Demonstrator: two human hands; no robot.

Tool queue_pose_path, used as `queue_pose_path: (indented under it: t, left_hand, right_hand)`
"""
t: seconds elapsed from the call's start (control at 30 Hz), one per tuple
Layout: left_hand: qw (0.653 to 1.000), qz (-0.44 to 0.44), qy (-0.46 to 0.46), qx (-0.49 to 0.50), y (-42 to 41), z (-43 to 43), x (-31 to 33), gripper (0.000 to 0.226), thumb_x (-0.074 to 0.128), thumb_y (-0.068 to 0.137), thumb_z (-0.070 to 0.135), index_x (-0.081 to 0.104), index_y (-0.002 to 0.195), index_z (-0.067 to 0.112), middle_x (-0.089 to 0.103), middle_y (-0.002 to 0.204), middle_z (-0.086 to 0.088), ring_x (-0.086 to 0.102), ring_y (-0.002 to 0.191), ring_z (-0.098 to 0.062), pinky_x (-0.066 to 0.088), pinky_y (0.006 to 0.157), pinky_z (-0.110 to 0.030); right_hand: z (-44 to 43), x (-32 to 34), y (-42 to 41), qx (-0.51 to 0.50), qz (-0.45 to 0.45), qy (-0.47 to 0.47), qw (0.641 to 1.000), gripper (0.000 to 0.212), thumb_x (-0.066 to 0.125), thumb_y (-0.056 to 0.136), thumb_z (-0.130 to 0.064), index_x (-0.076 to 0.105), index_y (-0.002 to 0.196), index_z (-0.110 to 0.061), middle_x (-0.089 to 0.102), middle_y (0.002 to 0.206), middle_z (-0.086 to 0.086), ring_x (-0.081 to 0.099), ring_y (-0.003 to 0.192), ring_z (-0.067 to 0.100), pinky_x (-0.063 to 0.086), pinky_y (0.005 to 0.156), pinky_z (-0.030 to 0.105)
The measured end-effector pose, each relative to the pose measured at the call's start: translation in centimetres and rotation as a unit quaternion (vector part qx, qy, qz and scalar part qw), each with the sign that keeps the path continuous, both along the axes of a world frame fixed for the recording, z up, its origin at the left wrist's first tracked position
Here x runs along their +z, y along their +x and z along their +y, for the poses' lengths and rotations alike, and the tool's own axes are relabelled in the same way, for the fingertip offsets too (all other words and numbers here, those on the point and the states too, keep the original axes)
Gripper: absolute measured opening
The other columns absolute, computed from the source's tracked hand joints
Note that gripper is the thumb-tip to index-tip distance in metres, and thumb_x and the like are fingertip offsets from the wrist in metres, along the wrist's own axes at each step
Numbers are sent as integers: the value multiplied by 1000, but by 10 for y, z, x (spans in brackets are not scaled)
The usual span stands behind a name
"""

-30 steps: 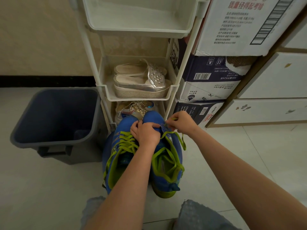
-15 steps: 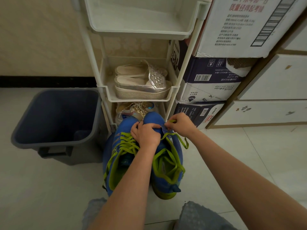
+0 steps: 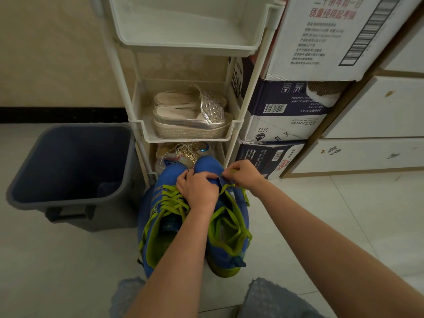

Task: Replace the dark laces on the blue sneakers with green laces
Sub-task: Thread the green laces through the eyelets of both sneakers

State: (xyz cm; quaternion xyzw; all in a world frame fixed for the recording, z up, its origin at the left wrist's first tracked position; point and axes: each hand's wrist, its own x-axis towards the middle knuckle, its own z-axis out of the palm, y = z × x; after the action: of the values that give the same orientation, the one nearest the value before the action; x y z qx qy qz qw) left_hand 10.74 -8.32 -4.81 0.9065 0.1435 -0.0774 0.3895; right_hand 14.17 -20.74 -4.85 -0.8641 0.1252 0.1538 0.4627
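Head view: person sits on pale floor tiles, knees at btm edge, both arms reaching fwd to the pair.
Bin [image 3: 110, 214]: dark, open-topped, far L on the floor, just beside the rack.
L-side sneaker [image 3: 164, 222]: blue, toe toward the rack. L lace [image 3: 171, 200] is green and crossed thru the eyelets, ends loose (looks threaded, not tied).
Rack [image 3: 236, 125]: white plastic tiers behind the toes. Silver sandals [image 3: 190, 115] on mid tier, a glittery shoe below.
L hand [image 3: 198, 191]: fingers curled over the forefoot of the R-side sneaker, gripping it. Prob pins the shoe so it can't slide while the other hand threads.
R-side sneaker [image 3: 231, 228]: blue, touching its mate, toe toward the rack. R lace [image 3: 229, 222] is green and lies slack along the opening.
R hand [image 3: 244, 176]: pinches the R lace at the toe-end eyelets, by a dark-blue flap. It sits close to the L hand, so the pull has smth to work against.
Dark laces: none in sight.
Boxes [image 3: 286, 111]: stacked cartons btwn the rack and the white drawers [image 3: 367, 154], well apart from the work.
Stage: my read is 2nd shoe being laced near the toe. Can't tell how many rows remain.
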Motion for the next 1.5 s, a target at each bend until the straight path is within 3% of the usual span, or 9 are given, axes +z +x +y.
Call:
queue_pose_path:
  t: [0.1, 0.3, 0.53, 0.7, 0.8, 0.9, 1.03, 1.2, 1.5]
  left_hand:
    - [1000, -3, 9, 4, 1, 0, -1, 25, 61, 89, 17, 69, 106, 33, 37, 149, -3, 21, 138, -23, 14, 113, -36]
    - [1000, -5, 16, 2, 3, 0, -5, 22, 62, 88, 19, 70, 102, 34, 42, 146, -3, 22, 137, -24, 15, 112, -37]
    - [1000, -5, 17, 10, 3, -1, -6, 21, 62, 88, 20, 70, 103, 33, 41, 146, -3, 23, 137, -24, 15, 112, -37]
    - [1000, -11, 11, 18, 4, -1, -8, 21, 63, 88, 19, 71, 101, 33, 44, 144, -2, 23, 136, -25, 15, 112, -38]
    - [1000, -13, 10, 18, 3, -2, -8, 21, 63, 88, 20, 71, 101, 34, 44, 143, -1, 24, 136, -24, 15, 112, -38]
    - [1000, -11, 8, 19, 4, -1, -6, 22, 63, 88, 20, 71, 101, 35, 43, 144, -1, 23, 136, -24, 15, 112, -38]
    - [1000, -9, 11, 16, 4, -1, -6, 22, 63, 88, 20, 71, 101, 35, 43, 144, -1, 23, 136, -24, 16, 113, -38]
    - [1000, -2, 6, 16, 3, -1, -4, 23, 63, 88, 17, 72, 101, 34, 39, 147, -2, 22, 136, -24, 14, 113, -38]
    - [999, -25, -9, 39, 1, -3, -5, 27, 62, 86, 11, 69, 109, 23, 50, 137, -3, 24, 135, -23, 16, 110, -35]
  right_hand:
    - [2, 1, 1, -16, -6, 11, 1000, 10, 71, 82, -7, 68, 74, -1, 53, 48, -3, 47, 51, 5, 39, 48, 16]
    - [3, 0, -2, -108, 39, 92, 989, 19, 79, 74, -7, 71, 85, 6, 57, 52, 5, 48, 47, 12, 39, 44, 17]
    - [5, 4, -1, -3, -41, -59, 997, 12, 73, 79, -10, 73, 76, 1, 60, 62, 10, 49, 53, 6, 43, 51, 15]
    - [4, 2, -3, 37, -47, -80, 995, 23, 60, 86, -9, 68, 80, 12, 58, 67, 21, 50, 61, 11, 49, 64, 30]
    - [1, -2, -6, 4, -65, -52, 997, 14, 62, 88, -6, 73, 84, 2, 62, 63, 3, 55, 58, 4, 48, 59, 15]
    - [0, -4, -6, -39, -68, -23, 997, 10, 64, 85, -2, 72, 82, 3, 61, 59, 2, 57, 55, 7, 47, 51, 10]
    - [0, -3, -7, -42, -60, -15, 997, 10, 65, 83, -2, 71, 75, -3, 62, 60, 4, 58, 57, 12, 49, 51, 16]
    - [8, -4, -6, -31, -70, -69, 995, 11, 64, 86, -6, 73, 89, -1, 66, 80, 6, 61, 79, 14, 50, 74, 27]
    - [16, -3, -8, -56, -78, -86, 992, 9, 70, 82, -9, 73, 83, -1, 71, 84, 15, 65, 78, 20, 54, 75, 33]
